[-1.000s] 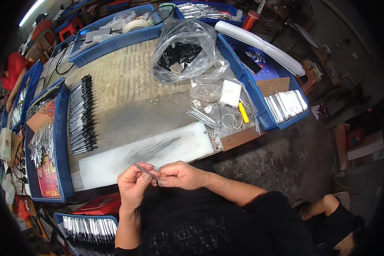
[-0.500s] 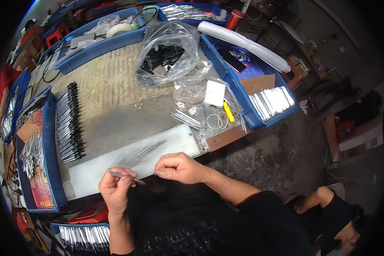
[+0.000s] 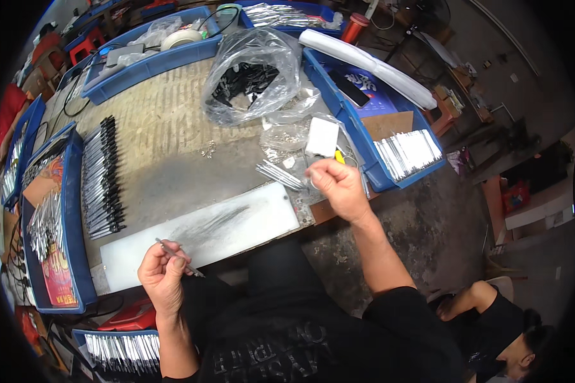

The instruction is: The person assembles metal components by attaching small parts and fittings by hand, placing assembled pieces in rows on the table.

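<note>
My left hand (image 3: 161, 276) pinches a slim grey metal rod (image 3: 196, 272) near the front edge of a long white board (image 3: 201, 226) with dark smudges. Both ends of the rod stick out past the fingers. My right hand (image 3: 345, 191) is over the right side of the bench, its thumb and fingertips pressed together; I cannot make out what is between them. Several thin silver rods (image 3: 280, 175) lie just left of those fingertips. A yellow-handled tool (image 3: 339, 156) shows partly behind the hand, below a white block (image 3: 322, 136).
Black-ended silver rods (image 3: 102, 182) lie in a row at left, beside a blue tray (image 3: 76, 223). A clear bag (image 3: 218, 110) of black parts stands mid-bench, with small metal bits (image 3: 208, 149) nearer. Another blue tray (image 3: 385, 179) is at right. A person (image 3: 492, 319) sits lower right.
My right hand has moved from beside the left hand out to the right and away from me, now over the yellow-handled tool. The left hand has shifted slightly left, still holding the metal rod.
</note>
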Available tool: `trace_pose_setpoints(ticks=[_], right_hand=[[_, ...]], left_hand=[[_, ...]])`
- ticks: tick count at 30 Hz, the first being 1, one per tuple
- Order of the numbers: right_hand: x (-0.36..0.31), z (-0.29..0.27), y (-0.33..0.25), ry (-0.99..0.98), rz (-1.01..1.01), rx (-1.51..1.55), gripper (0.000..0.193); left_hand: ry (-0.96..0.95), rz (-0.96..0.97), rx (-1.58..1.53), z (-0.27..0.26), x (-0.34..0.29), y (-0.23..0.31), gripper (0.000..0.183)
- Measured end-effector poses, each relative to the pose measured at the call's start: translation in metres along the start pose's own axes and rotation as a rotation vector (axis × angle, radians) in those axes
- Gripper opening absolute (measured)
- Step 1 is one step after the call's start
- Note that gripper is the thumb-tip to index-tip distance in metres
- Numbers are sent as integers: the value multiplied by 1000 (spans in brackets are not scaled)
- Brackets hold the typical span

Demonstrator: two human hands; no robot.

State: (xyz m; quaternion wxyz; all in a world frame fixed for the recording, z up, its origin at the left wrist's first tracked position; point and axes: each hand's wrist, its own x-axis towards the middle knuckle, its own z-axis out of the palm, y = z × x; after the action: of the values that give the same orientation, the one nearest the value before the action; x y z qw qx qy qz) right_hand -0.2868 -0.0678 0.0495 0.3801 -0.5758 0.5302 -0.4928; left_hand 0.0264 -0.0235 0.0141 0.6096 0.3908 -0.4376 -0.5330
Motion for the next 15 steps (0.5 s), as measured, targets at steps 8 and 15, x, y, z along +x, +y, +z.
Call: trace_pose_setpoints(ticks=[8,15], right_hand=[[22,-2,41,-35,18,-256,18],[39,14,34,-180,-68,-827,16]], left_hand=[[-34,-21,78,4,-2,-1,26],[-45,-76,32,-2,-9,-3,16]])
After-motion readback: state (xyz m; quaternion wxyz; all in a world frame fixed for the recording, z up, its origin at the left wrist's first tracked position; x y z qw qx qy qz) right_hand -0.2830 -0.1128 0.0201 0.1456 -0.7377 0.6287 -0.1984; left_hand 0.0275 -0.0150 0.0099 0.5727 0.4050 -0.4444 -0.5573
